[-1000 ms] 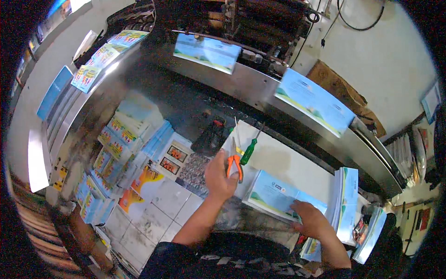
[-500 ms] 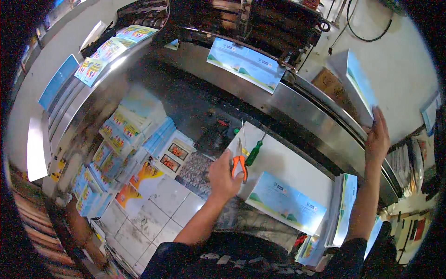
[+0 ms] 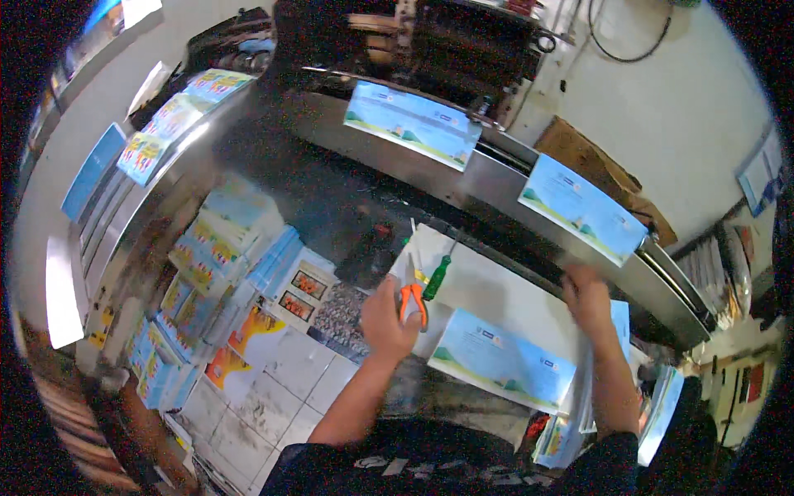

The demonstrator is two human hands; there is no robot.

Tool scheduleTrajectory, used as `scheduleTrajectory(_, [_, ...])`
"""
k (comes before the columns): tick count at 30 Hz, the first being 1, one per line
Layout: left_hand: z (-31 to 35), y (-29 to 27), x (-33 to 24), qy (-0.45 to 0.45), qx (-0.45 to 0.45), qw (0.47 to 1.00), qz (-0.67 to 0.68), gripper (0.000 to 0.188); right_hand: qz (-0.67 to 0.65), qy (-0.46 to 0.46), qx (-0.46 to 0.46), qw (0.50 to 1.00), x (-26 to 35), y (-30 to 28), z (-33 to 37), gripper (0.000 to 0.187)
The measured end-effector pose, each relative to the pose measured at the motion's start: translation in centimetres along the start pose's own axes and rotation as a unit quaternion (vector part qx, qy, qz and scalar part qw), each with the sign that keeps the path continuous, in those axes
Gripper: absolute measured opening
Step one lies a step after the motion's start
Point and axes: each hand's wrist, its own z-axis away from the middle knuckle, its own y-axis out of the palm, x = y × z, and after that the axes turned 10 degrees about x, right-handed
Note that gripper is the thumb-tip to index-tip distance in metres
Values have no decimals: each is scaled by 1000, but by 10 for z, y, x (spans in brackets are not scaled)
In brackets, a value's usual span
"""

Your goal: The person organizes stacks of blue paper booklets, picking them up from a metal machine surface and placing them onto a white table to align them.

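My left hand (image 3: 389,321) closes around the orange handles of a pair of pliers (image 3: 412,302) at the left edge of a white board (image 3: 513,281). A screwdriver with a green handle (image 3: 437,277) lies on that board beside the pliers. My right hand (image 3: 588,298), blurred by motion, is over the board's right end, with no sheet visible in it. Its fingers look bent, but the blur hides how far they close. Beyond it a printed light-blue sheet (image 3: 583,208) lies on the metal ledge. Another such sheet (image 3: 502,360) rests on the board's near side.
Along the far metal rail (image 3: 496,175) hangs another blue sheet (image 3: 412,124), below dark machinery (image 3: 463,50). Stacks of printed sheets (image 3: 211,248) stand on the left, by floor tiles (image 3: 281,372). Brown cardboard (image 3: 591,153) leans behind the ledge.
My right hand has let go of the blue sheet, now flat on the ledge, and drawn back toward me. The left hand stays with the pliers. The whole view has shifted slightly.
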Motion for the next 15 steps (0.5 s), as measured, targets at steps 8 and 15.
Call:
scheduleTrajectory(8, [-7, 0, -10, 59, -67, 995, -49, 63, 109, -105, 272, 950, 98, 13, 122, 78])
scheduleTrajectory(15, [-24, -19, -24, 77, -29, 997, -1, 60, -75, -154, 295, 940, 60, 12, 111, 61])
